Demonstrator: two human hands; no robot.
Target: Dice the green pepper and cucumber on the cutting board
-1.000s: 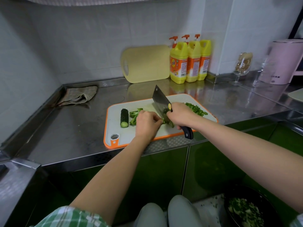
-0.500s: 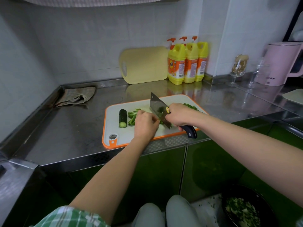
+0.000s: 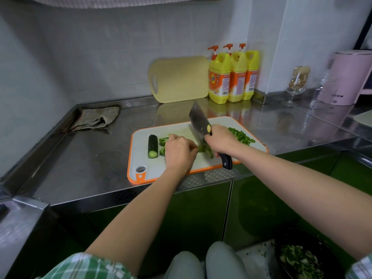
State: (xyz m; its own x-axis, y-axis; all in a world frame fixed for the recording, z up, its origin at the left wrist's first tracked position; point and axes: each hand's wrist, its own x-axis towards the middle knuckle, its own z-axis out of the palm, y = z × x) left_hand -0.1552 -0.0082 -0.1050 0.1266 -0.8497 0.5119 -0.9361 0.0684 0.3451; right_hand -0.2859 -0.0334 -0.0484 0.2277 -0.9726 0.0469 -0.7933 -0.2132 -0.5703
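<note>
**Chopping station: pepper under the knife, cucumber lying aside**

Head view. The cutting board, white with an orange rim, lies at the front edge of the steel counter. The left hand bears down on the green pepper, its curled fingers pinning the strips to the board. The right hand is wrapped firmly round the handle of the knife. The blade is tilted, heel in the pepper just beside the left fingertips, tip raised. A cucumber piece lies on the left part of the board, near the left hand, cut end toward the camera. A diced pile of pepper sits at the board's right end.

Containers:
- Three yellow pump bottles stand in a row against the back wall. They are opaque, so their contents cannot be seen.
- A stemmed glass to their right holds brownish matter, too blurred to identify.
- A dark bowl at lower right, below counter level, holds chopped green and pale bits.
- A pink appliance stands at far right, its inside hidden.

A yellow board leans on the wall. A folded cloth lies at the back left.
</note>
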